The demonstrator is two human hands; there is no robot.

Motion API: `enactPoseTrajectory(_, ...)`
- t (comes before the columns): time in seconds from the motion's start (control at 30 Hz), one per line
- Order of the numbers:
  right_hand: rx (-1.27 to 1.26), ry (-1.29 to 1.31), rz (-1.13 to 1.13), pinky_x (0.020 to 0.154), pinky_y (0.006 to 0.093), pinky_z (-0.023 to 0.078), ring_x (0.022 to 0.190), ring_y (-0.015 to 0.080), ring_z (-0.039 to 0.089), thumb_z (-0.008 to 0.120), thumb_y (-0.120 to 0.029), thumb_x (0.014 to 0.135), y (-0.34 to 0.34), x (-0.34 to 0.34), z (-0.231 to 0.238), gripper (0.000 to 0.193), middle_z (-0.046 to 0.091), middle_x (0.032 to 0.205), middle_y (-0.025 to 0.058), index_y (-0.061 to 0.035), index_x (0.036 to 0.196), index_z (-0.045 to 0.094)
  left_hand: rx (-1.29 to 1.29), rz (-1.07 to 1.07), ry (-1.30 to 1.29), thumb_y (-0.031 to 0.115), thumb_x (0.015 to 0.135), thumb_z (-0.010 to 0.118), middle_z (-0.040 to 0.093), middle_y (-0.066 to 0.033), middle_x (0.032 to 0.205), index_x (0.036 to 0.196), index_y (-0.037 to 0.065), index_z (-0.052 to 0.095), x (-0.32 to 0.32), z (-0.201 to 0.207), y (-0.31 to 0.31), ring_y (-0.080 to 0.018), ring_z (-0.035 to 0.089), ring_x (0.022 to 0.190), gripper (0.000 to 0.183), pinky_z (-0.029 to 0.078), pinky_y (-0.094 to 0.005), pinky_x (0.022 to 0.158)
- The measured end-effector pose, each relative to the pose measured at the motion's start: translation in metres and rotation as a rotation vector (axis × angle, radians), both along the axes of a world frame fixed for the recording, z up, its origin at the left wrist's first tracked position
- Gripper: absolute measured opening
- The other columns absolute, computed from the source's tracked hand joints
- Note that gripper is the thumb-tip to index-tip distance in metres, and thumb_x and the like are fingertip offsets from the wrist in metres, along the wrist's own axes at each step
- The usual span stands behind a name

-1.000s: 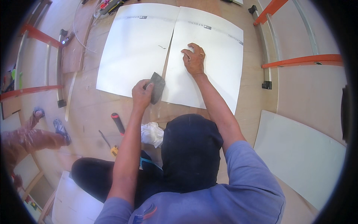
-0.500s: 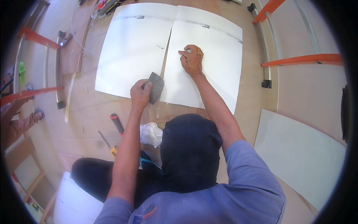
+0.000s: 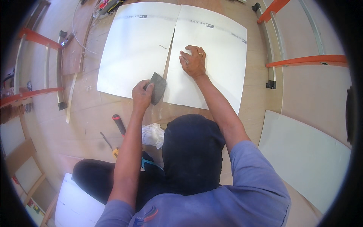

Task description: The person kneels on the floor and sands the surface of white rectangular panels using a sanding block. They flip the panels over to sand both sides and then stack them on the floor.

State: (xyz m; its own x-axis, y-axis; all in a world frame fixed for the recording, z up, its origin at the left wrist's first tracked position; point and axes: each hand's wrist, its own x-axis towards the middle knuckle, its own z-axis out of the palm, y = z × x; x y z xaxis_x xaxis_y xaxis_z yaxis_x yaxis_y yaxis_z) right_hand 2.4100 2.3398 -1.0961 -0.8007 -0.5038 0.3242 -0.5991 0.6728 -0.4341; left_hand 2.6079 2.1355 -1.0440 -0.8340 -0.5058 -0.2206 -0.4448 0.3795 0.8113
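Observation:
Two white sheets lie side by side on the floor, the left sheet (image 3: 132, 56) and the right sheet (image 3: 221, 72), with a narrow gap between them. My left hand (image 3: 141, 94) grips a dark grey, flat scraper-like piece (image 3: 157, 89) at the near inner corner of the left sheet. On the right sheet, near the gap, rests my right hand (image 3: 195, 63) with its fingers curled in. Whatever is under those fingers is hidden. A small dark scrap (image 3: 163, 47) lies on the left sheet beside the gap.
A red-and-black handle (image 3: 118, 124), a yellow-handled tool (image 3: 115, 152) and a crumpled white cloth (image 3: 153, 136) lie near my left forearm. Orange-railed ladders (image 3: 306, 60) (image 3: 32, 96) flank the sheets. Another pale panel (image 3: 304, 159) lies at right. Tools (image 3: 109, 6) sit at the far left.
My right hand's fingers have curled further and spread lower on the sheet. My left hand stays in place with the grey piece. The person's leg at the far left has gone from view.

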Motion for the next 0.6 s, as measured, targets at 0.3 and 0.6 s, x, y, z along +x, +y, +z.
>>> enactPoseTrajectory(0.3,-0.064,-0.018,-0.075,0.113,0.0479,0.035,0.124,0.0278,0.053,0.074,-0.022,0.085,-0.004,-0.001,0.0,0.029,0.061,0.122,0.0049,-0.016,0.113,0.079,0.064,0.01,0.004,0.02,0.092,0.072,0.076,-0.0168,0.093,0.105,0.0,0.077,0.002,-0.003,-0.003,-0.0266,0.072,0.082,0.024,0.055,-0.0374,0.079)
enactPoseTrajectory(0.6,-0.029,0.081,-0.089,0.108,0.048,0.037,0.119,0.0281,0.053,0.073,-0.019,0.086,-0.007,-0.001,-0.001,0.018,0.059,0.121,0.0034,-0.0166,0.103,0.076,0.039,0.016,-0.025,0.021,0.093,0.072,0.076,-0.0161,0.089,0.106,0.0,0.077,-0.001,-0.005,0.0,-0.0259,0.072,0.08,0.025,0.055,-0.0375,0.077)
